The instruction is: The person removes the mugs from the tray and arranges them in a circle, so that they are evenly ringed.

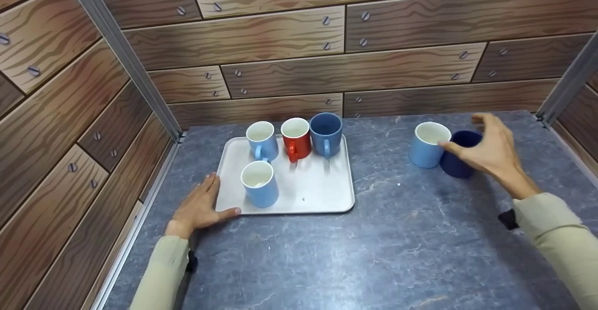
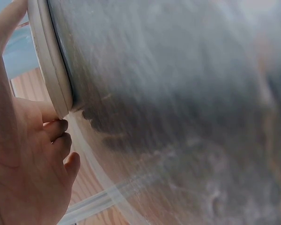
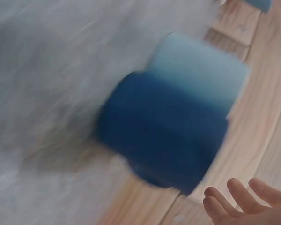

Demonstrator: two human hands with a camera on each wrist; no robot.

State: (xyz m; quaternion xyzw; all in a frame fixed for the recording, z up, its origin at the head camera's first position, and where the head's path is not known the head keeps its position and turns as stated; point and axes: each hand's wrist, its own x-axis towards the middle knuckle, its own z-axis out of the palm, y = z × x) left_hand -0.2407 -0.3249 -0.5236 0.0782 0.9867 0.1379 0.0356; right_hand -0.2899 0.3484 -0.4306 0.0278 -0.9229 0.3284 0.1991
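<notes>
Standing below the right hand (image 1: 494, 148), the navy mug (image 1: 454, 162) seems untouched.

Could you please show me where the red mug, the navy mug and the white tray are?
Red mug (image 1: 302, 143): head view, on its outer wall.
Navy mug (image 3: 164, 129): right wrist view, on its side.
White tray (image 1: 313, 186): head view, on its bare surface.
</notes>
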